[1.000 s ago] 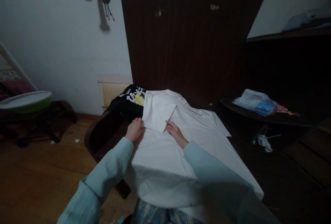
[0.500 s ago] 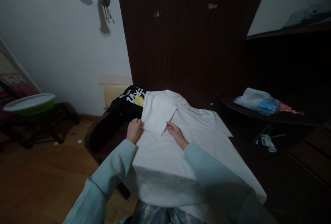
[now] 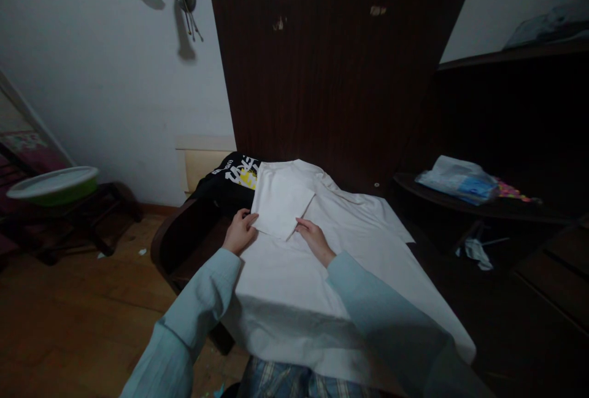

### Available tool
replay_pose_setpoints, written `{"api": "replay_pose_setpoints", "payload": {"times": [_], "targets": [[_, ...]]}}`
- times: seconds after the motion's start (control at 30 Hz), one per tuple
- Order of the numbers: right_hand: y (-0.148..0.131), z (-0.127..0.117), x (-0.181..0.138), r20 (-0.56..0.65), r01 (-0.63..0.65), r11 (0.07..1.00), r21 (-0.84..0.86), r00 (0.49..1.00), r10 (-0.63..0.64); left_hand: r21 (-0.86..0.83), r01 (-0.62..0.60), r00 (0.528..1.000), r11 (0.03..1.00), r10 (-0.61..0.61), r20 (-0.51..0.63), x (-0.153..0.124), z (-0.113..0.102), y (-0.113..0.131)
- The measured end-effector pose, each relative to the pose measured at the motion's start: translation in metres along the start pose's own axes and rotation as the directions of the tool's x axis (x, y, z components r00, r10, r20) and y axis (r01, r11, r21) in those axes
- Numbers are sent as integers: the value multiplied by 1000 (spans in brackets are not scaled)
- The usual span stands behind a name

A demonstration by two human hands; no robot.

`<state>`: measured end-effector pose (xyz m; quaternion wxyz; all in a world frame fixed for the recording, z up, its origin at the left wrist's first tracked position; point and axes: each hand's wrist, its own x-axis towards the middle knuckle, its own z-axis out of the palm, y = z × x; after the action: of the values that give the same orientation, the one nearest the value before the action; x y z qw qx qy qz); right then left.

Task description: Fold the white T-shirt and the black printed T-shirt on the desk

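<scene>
A white T-shirt lies spread over a dark wooden seat, its lower end hanging toward my lap. One sleeve is folded inward and lies flat on the shirt's left part. My left hand is closed at the left edge of the shirt, thumb and fingers pinching the cloth beside the sleeve. At the sleeve's lower right corner, my right hand pinches the cloth edge between thumb and fingertips. Behind the left hand lies a black garment with white and yellow print, partly covered by the white shirt.
A curved dark wooden armrest stands left of the shirt. Farther left, a green basin rests on a dark stool. On the right, a corner shelf carries a plastic package. A dark wooden panel rises behind.
My left hand has shifted slightly, its thumb now lying farther over the shirt's edge. The right hand keeps its pinch at the sleeve corner, and the shirt lies almost the same.
</scene>
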<state>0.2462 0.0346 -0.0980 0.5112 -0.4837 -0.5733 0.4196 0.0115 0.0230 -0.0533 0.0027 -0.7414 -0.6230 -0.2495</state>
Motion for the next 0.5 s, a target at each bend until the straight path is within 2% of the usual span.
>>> {"api": "replay_pose_setpoints", "payload": {"times": [0.13, 0.27, 0.37, 0.5], "targets": [[2, 0, 1, -14, 30, 999, -39, 999, -30, -109, 87, 996, 990, -84, 34, 0, -2, 1], [1, 0, 1, -24, 89, 996, -28, 996, -90, -196, 105, 993, 975, -112, -25, 2, 0, -2], [0, 0, 1, -22, 101, 994, -36, 995, -102, -196, 200, 976, 960, -213, -44, 3, 3, -7], [0, 1, 1, -38, 86, 996, -36, 995, -87, -174, 298, 952, 939, -304, -12, 5, 4, -10]]}}
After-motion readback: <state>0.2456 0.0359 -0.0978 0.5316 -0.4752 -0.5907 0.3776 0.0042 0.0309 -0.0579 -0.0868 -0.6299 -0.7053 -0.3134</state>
